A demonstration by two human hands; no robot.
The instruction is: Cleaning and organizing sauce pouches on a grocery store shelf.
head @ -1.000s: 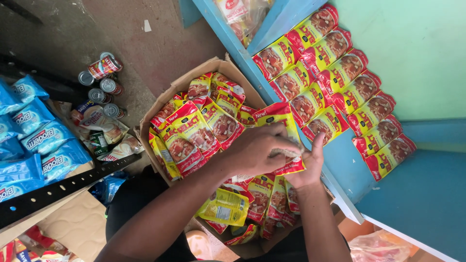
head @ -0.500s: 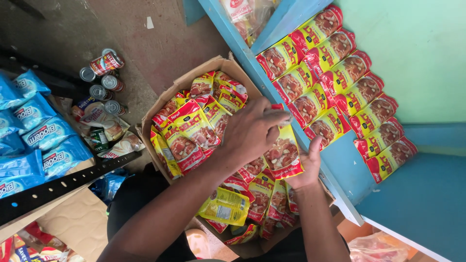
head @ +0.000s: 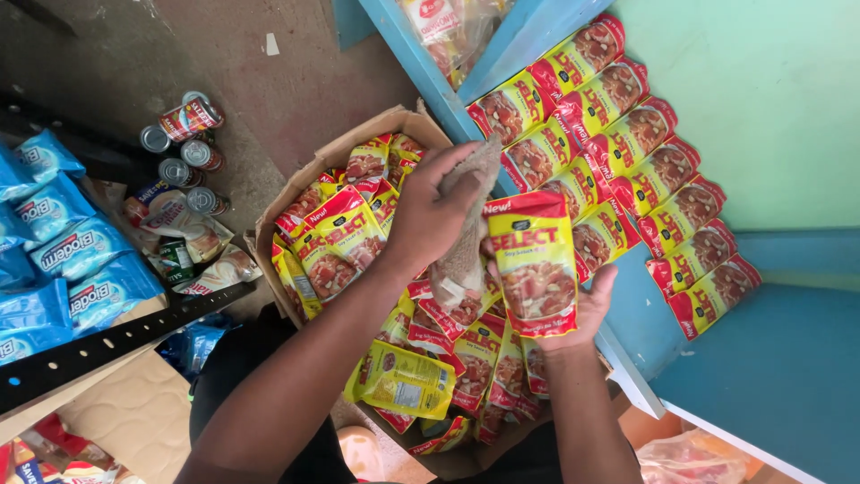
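Note:
My right hand holds a red and yellow food pouch upright above an open cardboard box filled with several more of the same pouches. My left hand grips a crumpled beige cloth and presses it against the left side of the held pouch. Two rows of matching pouches lie overlapped on the blue shelf just right of my hands.
Several tin cans stand on the concrete floor left of the box. Blue packets are stacked at the far left over a black perforated metal bar. A yellow pouch lies on the box's near side.
The pouch has come up out of the box and now stands upright in my right hand. My left hand has lifted off it and now shows the cloth at its side.

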